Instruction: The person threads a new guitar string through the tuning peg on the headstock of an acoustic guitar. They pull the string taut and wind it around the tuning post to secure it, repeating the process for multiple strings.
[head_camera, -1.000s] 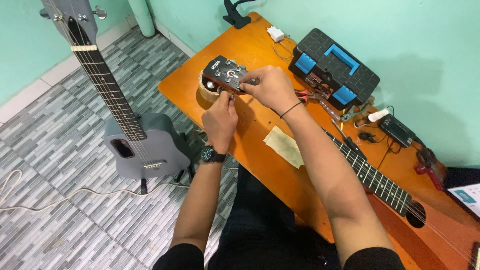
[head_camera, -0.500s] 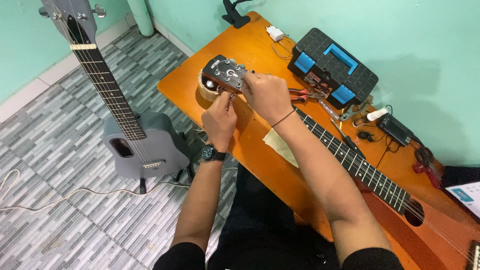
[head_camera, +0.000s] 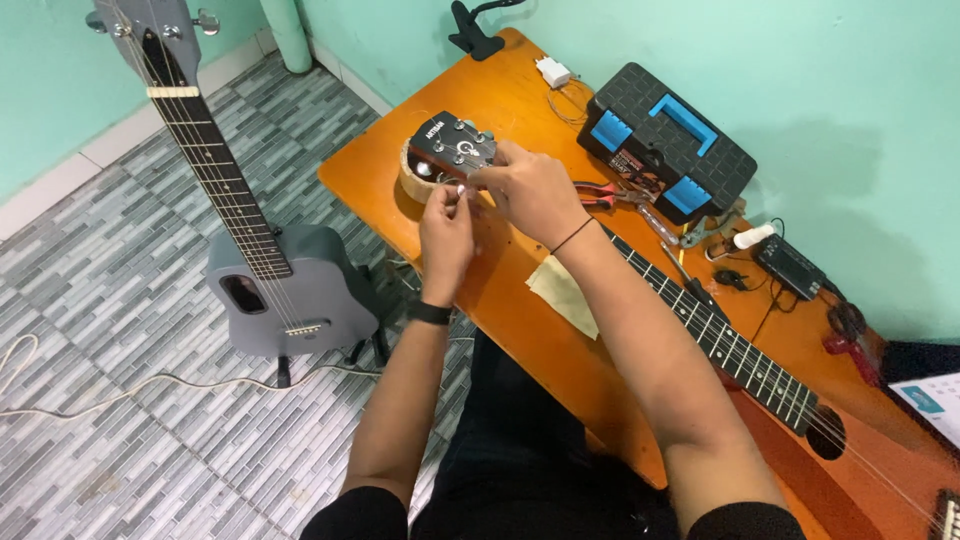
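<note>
My right hand (head_camera: 530, 190) steadies the guitar headstock (head_camera: 452, 147), propped on a tape roll (head_camera: 412, 180) above the desk (head_camera: 380, 165); my left hand (head_camera: 447, 230) pinches something at its lower edge, grip closed, too small to tell.

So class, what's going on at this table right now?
A person seated at an orange table works on the headstock of a brown guitar lying across it. The right hand grips the headstock at the tuners, while the left hand pinches something small just below it, too fine to identify. A black and blue toolbox sits behind, and a grey guitar stands on the floor.
</note>
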